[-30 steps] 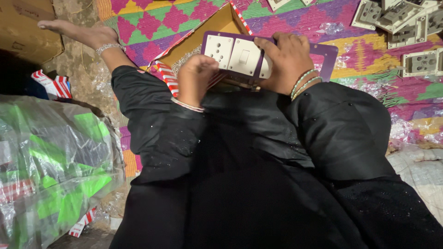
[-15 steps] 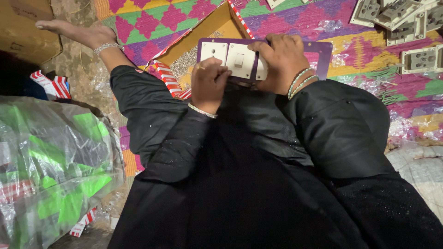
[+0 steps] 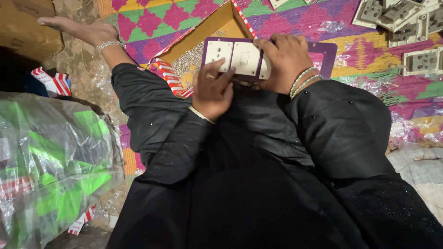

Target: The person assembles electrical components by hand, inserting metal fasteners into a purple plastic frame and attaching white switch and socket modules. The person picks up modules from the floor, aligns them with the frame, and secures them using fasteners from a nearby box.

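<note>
Gripping the purple-framed switch plate (image 3: 244, 57) over the lap, the right hand (image 3: 286, 62) curls its fingers over its right end while the left hand (image 3: 212, 92) pinches the lower left edge. It looks light, rigid plastic, best held by the frame edges.

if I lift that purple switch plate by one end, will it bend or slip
The switch plate looks like rigid moulded plastic, so it probably stays flat. Its white faces seem smooth, perhaps slippery. The right hand grips one end alone, suggesting it is light.
</note>
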